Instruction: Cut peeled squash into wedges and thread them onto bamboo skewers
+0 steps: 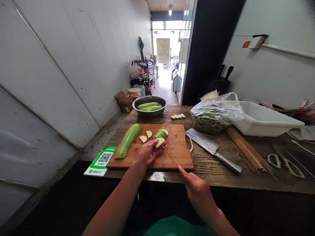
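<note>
Head view shows me a pale green slice, flat and shaped like a half-moon, over the brown board. My left grip pinches it; my right grip holds a thin stick, its far end at the slice.

My strongest light pours in through the far doorway, which burns out to white and throws glare on the floor inside. A ceiling lamp adds a small hot spot. Nearer, I get soft, even light: the left hand, right hand and zucchini slice read clearly. The plastic bag glints. Below the table everything sinks to near black. My wide view slants the left wall, and a dark blur smudges the upper right corner.
</note>
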A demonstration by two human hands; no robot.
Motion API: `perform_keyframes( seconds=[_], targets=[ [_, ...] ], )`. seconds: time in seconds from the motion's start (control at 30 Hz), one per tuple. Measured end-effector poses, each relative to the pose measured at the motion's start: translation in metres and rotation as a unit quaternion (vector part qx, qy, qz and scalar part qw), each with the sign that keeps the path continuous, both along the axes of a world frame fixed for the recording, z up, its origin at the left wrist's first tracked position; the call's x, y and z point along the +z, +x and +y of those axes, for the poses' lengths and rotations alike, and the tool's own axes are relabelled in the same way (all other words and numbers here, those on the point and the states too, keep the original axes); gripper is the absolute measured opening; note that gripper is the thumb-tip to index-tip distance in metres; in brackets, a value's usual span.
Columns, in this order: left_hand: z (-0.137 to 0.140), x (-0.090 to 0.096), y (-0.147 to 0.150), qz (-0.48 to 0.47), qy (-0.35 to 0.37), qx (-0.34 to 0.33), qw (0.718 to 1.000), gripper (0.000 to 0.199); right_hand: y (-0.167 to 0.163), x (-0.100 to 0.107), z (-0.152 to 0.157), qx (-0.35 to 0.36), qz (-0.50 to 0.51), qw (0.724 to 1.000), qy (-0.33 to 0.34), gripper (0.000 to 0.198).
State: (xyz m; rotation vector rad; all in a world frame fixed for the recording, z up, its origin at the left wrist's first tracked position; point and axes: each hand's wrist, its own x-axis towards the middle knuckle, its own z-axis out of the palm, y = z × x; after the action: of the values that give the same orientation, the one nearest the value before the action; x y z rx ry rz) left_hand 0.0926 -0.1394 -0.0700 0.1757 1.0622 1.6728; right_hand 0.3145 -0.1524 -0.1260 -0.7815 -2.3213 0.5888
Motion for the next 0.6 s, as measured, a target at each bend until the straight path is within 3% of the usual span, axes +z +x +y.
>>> perform_keyframes(
  seconds=[0.6],
  targets=[
    [-0.001, 0.002, 0.007, 0.052, -0.007, -0.023, 0.998, 0.007, 0.007, 0.017, 0.002, -0.020, -0.078, 0.995, 0.062, 0.040]
  ],
)
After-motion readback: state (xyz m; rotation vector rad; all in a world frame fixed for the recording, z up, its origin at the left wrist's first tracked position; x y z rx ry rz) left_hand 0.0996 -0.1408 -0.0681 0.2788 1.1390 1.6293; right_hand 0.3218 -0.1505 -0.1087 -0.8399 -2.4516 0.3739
